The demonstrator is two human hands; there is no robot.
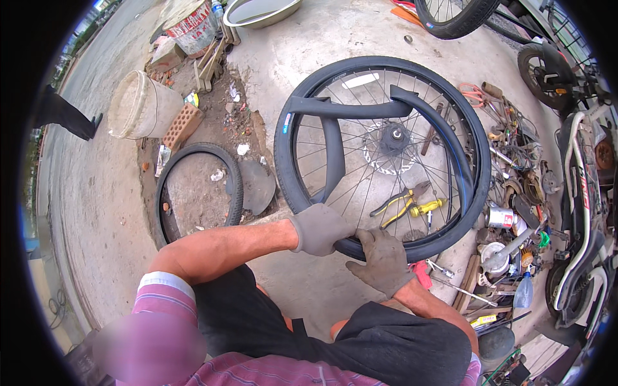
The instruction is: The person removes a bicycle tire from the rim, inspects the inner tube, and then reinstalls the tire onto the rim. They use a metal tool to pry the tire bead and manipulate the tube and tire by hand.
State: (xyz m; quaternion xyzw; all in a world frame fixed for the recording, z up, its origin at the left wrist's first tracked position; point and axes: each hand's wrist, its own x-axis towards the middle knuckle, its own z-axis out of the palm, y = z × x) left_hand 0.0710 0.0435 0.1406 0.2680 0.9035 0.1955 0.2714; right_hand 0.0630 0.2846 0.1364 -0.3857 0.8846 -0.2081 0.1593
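Note:
A large bicycle wheel (468, 145) with a black tire lies on the concrete. A black inner tube (354, 108) loops over its spokes, partly tucked at the tire. My gloved left hand (320, 229) grips the tire's near edge at lower left. Just right of it, my gloved right hand (381, 260) has fingers curled onto the same edge, thumb out to the left; fingertips are partly hidden. Yellow-and-black pliers (405, 202) and a yellow-handled tool (428, 207) lie under the spokes near my right hand.
Loose tools (518, 186) crowd the right, beside an electric scooter (579, 212). A spare tire (235, 186) lies left, near a brick (182, 127) and white bucket (132, 106). A basin (261, 19) and another wheel (450, 29) sit behind. A person's leg (67, 116) shows far left.

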